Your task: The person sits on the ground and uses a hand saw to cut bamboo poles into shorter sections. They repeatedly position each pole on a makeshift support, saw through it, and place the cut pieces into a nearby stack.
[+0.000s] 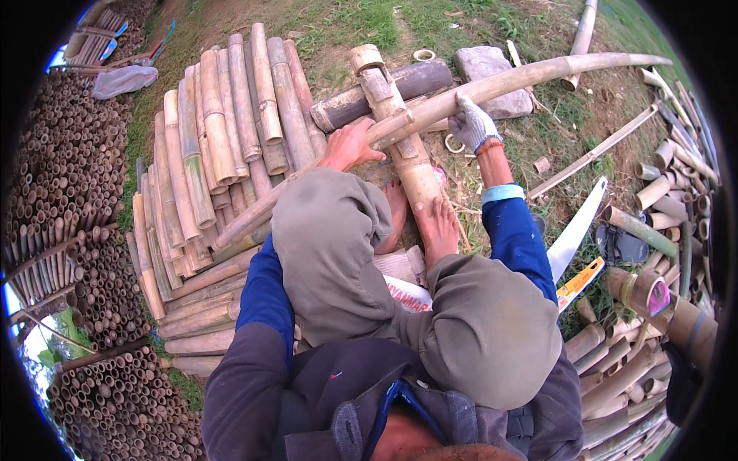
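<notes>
A long bamboo pole point(538, 77) lies slantwise before me, from beside my left knee out to the far right. It crosses a thicker bamboo piece with a notched upper end point(396, 115), which leans on a dark bamboo log point(427, 79). My bare left hand point(352, 146) grips the pole just left of the crossing. On the other side of the crossing, my right hand point(472, 127), in a pale knit glove, is closed on the pole from its near side. My bare foot point(438, 229) presses on the lower part of the notched piece.
Cut bamboo lengths point(223, 123) are stacked at the left. A handsaw point(578, 230) with a yellow handle lies to my right, near a dark sandal point(621, 246). A grey stone point(492, 77) sits beyond the pole. More bamboo offcuts point(653, 192) lie at the far right.
</notes>
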Demonstrator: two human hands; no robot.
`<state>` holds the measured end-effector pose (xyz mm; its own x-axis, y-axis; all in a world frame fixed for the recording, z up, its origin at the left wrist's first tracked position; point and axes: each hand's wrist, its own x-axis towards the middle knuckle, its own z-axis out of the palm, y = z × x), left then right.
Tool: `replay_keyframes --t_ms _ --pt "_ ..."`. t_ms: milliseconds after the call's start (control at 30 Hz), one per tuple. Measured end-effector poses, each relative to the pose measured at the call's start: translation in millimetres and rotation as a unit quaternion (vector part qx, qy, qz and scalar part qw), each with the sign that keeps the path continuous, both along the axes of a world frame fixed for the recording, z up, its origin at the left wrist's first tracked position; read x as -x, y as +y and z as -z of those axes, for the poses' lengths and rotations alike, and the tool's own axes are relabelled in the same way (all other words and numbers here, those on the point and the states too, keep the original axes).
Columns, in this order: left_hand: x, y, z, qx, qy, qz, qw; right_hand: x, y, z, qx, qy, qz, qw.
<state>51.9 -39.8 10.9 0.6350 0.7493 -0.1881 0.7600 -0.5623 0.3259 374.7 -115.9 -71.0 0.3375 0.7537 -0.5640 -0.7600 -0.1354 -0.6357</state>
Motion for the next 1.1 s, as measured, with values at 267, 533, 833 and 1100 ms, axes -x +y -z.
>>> replay_keyframes --t_ms 267,533,833,1100 --pt "48.9 -0.2 1.5 0.028 -0.015 -0.032 0.999 42.4 -20.8 -35.0 0.01 -0.049 -0.08 0.996" --pt "132.3 11.5 9.3 0.07 0.005 -0.082 0.994 71.7 -2.9 -10.1 0.017 0.011 -0.016 1.0" --pt "95.0 7.4 -2.7 0.046 0.004 -0.035 0.998 60.4 -28.8 -3.5 -0.006 -0.116 -0.089 0.989" --pt "102.7 13.4 -9.1 0.045 0.011 -0.041 0.998 92.8 -257.7 -43.8 0.174 -0.666 -0.157 0.709"
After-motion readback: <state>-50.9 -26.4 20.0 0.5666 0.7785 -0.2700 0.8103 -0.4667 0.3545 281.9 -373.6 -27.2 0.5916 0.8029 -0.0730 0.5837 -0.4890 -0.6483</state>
